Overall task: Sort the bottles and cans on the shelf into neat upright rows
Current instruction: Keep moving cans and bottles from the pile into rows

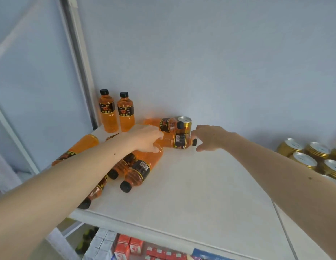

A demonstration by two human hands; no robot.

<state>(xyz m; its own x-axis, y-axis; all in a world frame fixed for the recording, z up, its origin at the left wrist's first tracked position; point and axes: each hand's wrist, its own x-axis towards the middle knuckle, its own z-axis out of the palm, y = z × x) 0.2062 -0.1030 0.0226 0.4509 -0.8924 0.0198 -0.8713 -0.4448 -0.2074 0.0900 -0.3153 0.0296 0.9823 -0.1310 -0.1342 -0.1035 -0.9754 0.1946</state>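
Two orange drink bottles (116, 113) with black caps stand upright at the back left of the white shelf (191, 184). Several more lie on their sides in a heap (137, 169). My left hand (146, 137) is closed around the base of one lying bottle (179, 141). My right hand (210, 136) touches that bottle's capped end with its fingers spread. Another bottle (170, 124) lies just behind, against an upright gold can (186, 123).
Several gold cans (311, 156) stand upright in rows at the shelf's right end. A grey wall is behind, with a white frame post (79, 62) on the left. Red and white cartons (129, 246) fill the shelf below.
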